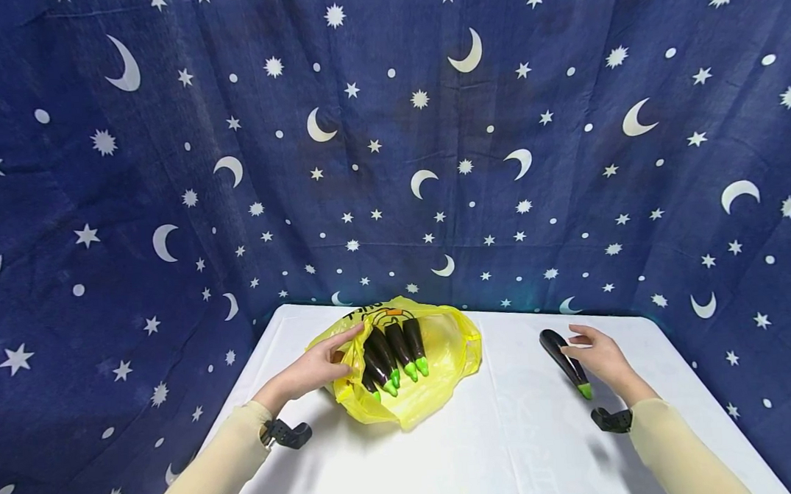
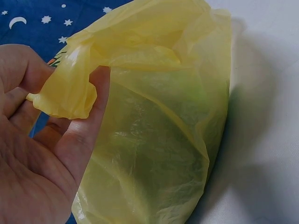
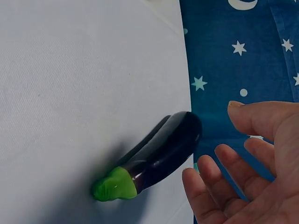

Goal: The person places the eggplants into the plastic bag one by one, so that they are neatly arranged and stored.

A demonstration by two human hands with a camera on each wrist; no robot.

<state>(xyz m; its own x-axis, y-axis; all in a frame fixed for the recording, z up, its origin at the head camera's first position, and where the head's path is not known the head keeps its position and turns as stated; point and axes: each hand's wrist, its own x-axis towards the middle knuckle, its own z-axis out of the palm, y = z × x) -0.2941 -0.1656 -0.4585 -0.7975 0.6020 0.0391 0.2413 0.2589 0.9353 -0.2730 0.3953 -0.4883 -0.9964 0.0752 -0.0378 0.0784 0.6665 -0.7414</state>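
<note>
A yellow plastic bag (image 1: 447, 363) lies on its side, its mouth facing the near side. Several dark eggplants (image 1: 400, 342) with green stem ends rest inside it. My left hand (image 1: 313, 367) pinches the bag's rim at its left; in the left wrist view the gathered film (image 2: 70, 88) sits between thumb and fingers. Farther right, a single eggplant (image 1: 565, 361) lies on the table, green end toward me. My right hand (image 1: 599, 354) is just to its right, fingers spread and relaxed. The right wrist view shows a gap between that hand (image 3: 252, 177) and the eggplant (image 3: 161, 149).
A white cloth covers the table (image 1: 503, 434). Behind it and along both sides hangs a dark blue curtain (image 1: 380, 189) with moons and stars. Each wrist carries a black strapped-on device, such as the left one (image 1: 286, 433).
</note>
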